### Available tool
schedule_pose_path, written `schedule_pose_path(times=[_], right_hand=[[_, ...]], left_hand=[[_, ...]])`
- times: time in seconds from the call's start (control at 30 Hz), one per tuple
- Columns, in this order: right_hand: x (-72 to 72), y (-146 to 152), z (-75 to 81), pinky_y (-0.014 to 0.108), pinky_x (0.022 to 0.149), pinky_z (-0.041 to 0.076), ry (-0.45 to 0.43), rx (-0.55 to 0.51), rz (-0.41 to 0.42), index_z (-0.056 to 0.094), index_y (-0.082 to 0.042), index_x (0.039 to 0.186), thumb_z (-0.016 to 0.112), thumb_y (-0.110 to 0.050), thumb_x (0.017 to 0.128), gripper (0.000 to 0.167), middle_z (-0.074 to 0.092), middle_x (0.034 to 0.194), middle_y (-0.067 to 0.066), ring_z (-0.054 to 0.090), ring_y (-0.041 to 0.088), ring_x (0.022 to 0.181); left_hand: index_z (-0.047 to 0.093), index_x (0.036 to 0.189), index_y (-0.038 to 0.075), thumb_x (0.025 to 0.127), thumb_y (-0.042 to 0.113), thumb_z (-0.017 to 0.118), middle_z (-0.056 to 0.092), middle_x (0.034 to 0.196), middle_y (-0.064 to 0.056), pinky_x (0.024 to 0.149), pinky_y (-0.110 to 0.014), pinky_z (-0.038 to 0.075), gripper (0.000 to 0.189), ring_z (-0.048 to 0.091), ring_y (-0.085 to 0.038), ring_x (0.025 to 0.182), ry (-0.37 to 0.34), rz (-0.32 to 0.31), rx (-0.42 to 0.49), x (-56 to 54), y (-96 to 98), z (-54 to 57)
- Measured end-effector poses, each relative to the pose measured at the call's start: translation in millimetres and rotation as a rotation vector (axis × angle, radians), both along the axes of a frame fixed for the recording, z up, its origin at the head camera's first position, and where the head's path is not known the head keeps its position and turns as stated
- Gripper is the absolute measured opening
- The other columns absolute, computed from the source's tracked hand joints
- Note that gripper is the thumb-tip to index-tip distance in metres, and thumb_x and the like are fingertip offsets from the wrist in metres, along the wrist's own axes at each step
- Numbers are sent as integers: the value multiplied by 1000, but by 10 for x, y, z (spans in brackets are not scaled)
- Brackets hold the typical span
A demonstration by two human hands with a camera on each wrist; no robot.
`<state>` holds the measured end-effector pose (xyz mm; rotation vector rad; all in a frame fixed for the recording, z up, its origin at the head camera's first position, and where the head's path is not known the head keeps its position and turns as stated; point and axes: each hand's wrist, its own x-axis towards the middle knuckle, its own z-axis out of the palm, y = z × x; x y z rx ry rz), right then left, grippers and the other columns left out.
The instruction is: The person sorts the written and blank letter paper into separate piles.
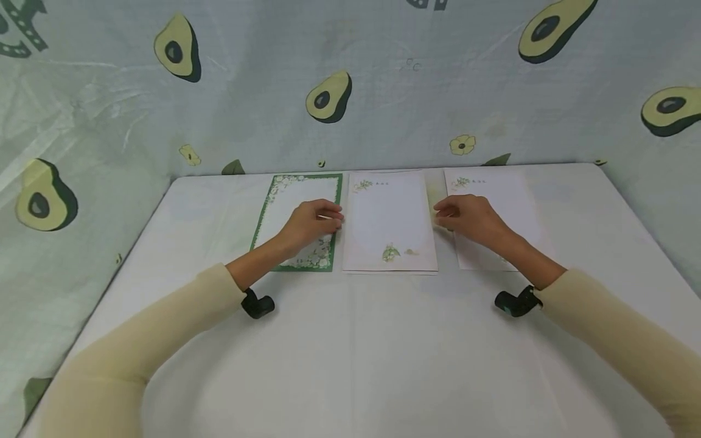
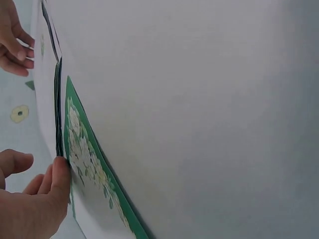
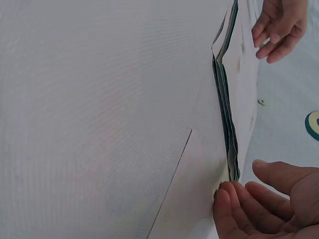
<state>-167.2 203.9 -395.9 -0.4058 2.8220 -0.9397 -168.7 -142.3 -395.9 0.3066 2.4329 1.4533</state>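
Observation:
In the head view a stack of pale pink decorated paper sheets (image 1: 389,219) lies flat in the middle, a small leafy print near its lower edge. Just left of it my left hand (image 1: 314,224) reaches over a green-bordered floral sheet (image 1: 282,213). My right hand (image 1: 465,216) is off the stack's right side, over another pale pink sheet (image 1: 495,188). The left wrist view has the left fingertips (image 2: 61,167) right at the stack's side edge, thumb apart from them. On the right wrist view, the right fingertips (image 3: 229,191) meet the opposite edge, thumb also spread away.
A white-covered table (image 1: 350,353) carries all the sheets in a row near its far edge. Behind it hangs a pale curtain (image 1: 383,55) printed with avocados. Black cameras (image 1: 257,304) are strapped to both wrists.

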Motion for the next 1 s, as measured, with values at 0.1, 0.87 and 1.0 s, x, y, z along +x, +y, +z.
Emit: schedule_pose_path(times=[0.1, 0.87, 1.0], right_hand=[[-17, -4, -17, 36, 78, 58, -13, 5, -11, 66, 3, 127, 66, -14, 100, 32, 72, 114, 20, 70, 29, 96], [-129, -17, 37, 27, 72, 54, -90, -43, -41, 67, 3, 128, 67, -18, 98, 37, 73, 112, 19, 72, 26, 91], [-148, -23, 11, 25, 72, 56, -110, -73, -47, 69, 2, 126, 67, -18, 99, 33, 73, 113, 18, 72, 24, 92]], left_hand=[[57, 138, -5, 101, 6, 63, 65, 130, -20, 98, -38, 57, 38, 62, -32, 121, -12, 1, -16, 0, 68, -2], [57, 137, -8, 102, 4, 61, 64, 124, -23, 93, -33, 60, 36, 68, -34, 111, -57, 22, -30, -197, 138, -42], [57, 136, -9, 103, 5, 60, 65, 124, -23, 94, -32, 59, 36, 69, -32, 111, -89, 30, -22, -228, 129, -36]])
